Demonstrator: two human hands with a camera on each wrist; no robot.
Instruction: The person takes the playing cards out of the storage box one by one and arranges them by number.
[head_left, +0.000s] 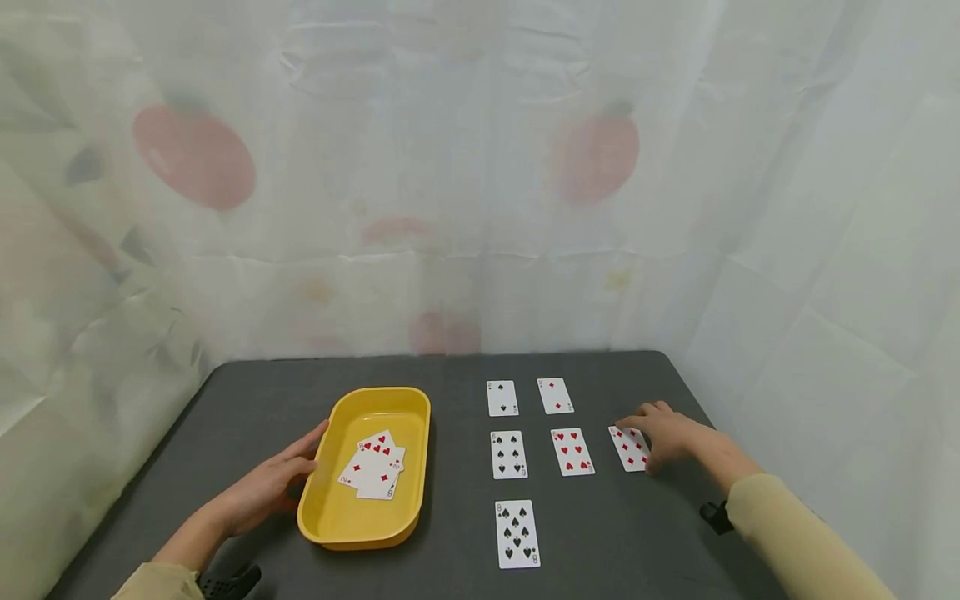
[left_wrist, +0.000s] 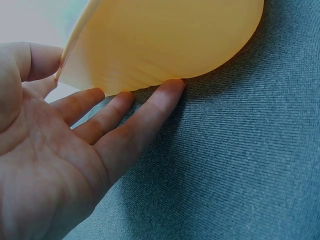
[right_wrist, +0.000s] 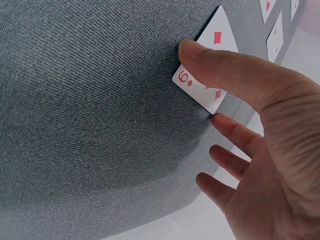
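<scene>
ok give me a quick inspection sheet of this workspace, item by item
surface: dark grey table, cloth-textured
job's things: yellow tray holding a few face-up cards; six cards face up beside it, among them the six of diamonds
clutter: nothing seen
grippers: left hand open, fingers against the tray's side; right hand with thumb pressing on the six of diamonds
cables: nothing seen
surroundings: white sheet with faint red fruit print
</scene>
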